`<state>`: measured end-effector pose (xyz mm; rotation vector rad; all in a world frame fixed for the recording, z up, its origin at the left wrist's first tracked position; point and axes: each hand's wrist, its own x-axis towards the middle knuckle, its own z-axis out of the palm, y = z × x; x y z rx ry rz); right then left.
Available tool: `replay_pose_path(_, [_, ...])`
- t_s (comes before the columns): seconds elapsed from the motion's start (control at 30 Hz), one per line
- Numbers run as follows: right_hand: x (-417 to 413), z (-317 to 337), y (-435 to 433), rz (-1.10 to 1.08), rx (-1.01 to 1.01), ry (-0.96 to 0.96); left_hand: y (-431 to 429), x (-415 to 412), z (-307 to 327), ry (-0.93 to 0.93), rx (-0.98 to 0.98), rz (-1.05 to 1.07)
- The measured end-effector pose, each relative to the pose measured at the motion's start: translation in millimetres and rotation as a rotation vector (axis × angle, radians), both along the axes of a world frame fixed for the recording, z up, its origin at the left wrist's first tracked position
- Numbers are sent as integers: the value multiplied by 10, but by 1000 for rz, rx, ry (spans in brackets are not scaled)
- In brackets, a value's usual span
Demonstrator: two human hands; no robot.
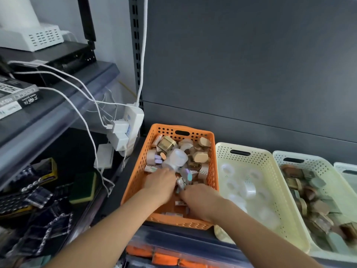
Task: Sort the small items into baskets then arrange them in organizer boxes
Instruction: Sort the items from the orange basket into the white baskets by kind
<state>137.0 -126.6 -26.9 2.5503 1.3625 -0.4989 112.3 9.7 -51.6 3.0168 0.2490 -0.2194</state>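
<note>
Low in the middle of the frame, both bare forearms reach into the orange basket (133,182) on a dark shelf. The left hand (160,180) and the right hand (201,202) lie knuckles-up near its front end. Their fingers are buried among the small items (193,155), so I cannot tell how far they are open or what they hold. The jars and cases are piled toward the basket's far end. To the right, touching it, stands a cream basket (258,161) of clear round tubs (249,190), then another basket (278,157) of brownish pieces. Further back at centre left hangs a white power strip (133,120).
</note>
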Motion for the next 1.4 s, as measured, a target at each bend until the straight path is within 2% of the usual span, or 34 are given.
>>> replay_pose_path(0.17, [14, 105, 0, -78, 111, 93, 46, -59, 86, 162, -128, 20])
replay_pose_path(0.27, [20, 165, -43, -139, 250, 105, 139, -92, 171, 179, -188, 24])
replay_pose_path(0.37, [10, 263, -138, -248, 519, 131, 214, -152, 322, 115, -323, 81])
replay_pose_path(0.53, [29, 380, -494, -584, 957, 238, -9, -280, 574, -67, -651, 125])
replay_pose_path(0.7, [-10, 421, -1123, -795, 1199, 345, -746, -293, 732, -234, -913, 124])
replay_pose_path(0.93, [-173, 470, -2469, -909, 1258, 217, -2093, -161, 766, -275, -1059, 72])
replay_pose_path(1.1, [-223, 469, -3411, -987, 1241, 106, -3086, -59, 752, -246, -1080, -22])
replay_pose_path(1.3, [-29, 438, -4186, -1077, 1213, 16, -3896, 232, 852, -237, -914, -152])
replay_pose_path(1.4, [194, 416, -4440, -1120, 1188, 17, -4179, 536, 866, -252, -743, -216])
